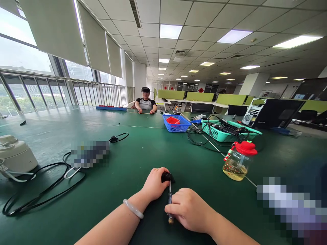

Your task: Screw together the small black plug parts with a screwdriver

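Observation:
My left hand (155,183), with a pale bangle on its wrist, is closed around a small black object (167,177) on the green table (143,153). What kind of object it is, I cannot make out. My right hand (186,209) grips a screwdriver (170,204) by its dark, see-through handle. The thin metal shaft points away from me, and its tip meets the black object beside my left fingers or lies right at it. Part of the black object is hidden by my left hand.
To the right stands a red-lidded jar (237,163) of yellowish liquid. Beyond it are a teal basket (222,136) of cables and a blue basket (176,127) with a red tray. A white appliance (16,154) and black cords lie left. A person (145,102) sits at the far end.

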Demonstrator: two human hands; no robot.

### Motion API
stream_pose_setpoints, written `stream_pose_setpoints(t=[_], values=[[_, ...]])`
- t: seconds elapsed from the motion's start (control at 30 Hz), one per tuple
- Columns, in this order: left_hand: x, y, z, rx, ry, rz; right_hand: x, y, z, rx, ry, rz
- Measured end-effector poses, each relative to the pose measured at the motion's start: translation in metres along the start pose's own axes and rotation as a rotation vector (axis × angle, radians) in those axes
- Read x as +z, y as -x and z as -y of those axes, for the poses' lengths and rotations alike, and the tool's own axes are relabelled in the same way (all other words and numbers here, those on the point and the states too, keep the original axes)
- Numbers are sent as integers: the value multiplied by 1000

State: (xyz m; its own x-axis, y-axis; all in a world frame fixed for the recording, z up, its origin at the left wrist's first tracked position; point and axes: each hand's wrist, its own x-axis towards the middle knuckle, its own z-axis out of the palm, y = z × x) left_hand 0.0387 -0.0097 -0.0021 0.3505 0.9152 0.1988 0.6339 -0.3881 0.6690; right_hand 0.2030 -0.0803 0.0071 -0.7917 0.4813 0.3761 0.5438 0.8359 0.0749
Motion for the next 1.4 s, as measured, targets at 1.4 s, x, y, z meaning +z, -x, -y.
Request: stream_pose_setpoints(t=[1.4], values=[[1,-1,1,5,-20,10,-14,-3,1,69,86,-337]])
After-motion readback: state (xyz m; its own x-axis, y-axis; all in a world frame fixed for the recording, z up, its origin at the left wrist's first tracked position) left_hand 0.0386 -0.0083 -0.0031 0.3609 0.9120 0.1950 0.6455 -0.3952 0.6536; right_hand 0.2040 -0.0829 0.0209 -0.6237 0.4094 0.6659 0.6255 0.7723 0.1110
